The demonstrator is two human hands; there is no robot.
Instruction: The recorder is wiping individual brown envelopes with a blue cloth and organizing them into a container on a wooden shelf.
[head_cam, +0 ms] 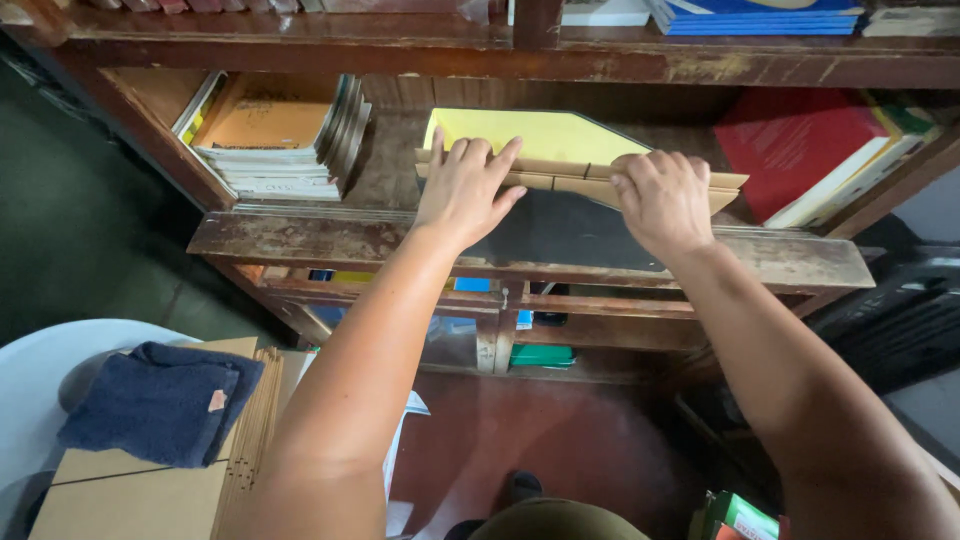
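Now both hands (565, 195) press tan folders (590, 183) under yellow sheet (530, 135).

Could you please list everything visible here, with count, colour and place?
Folders: a flat stack, yellow, tan and black, middle of the wooden shelf, under both hands.
Book stack: one, orange top, shelf left.
Red book: one, shelf right, beside leaning pale books.
Blue books: one stack, upper shelf right.
Cloth: one, dark blue, lower left, on tan folders.
Green item: one, lower cabinet.
Left hand: flat on the folders.
Right hand: fingers curled over their edge.
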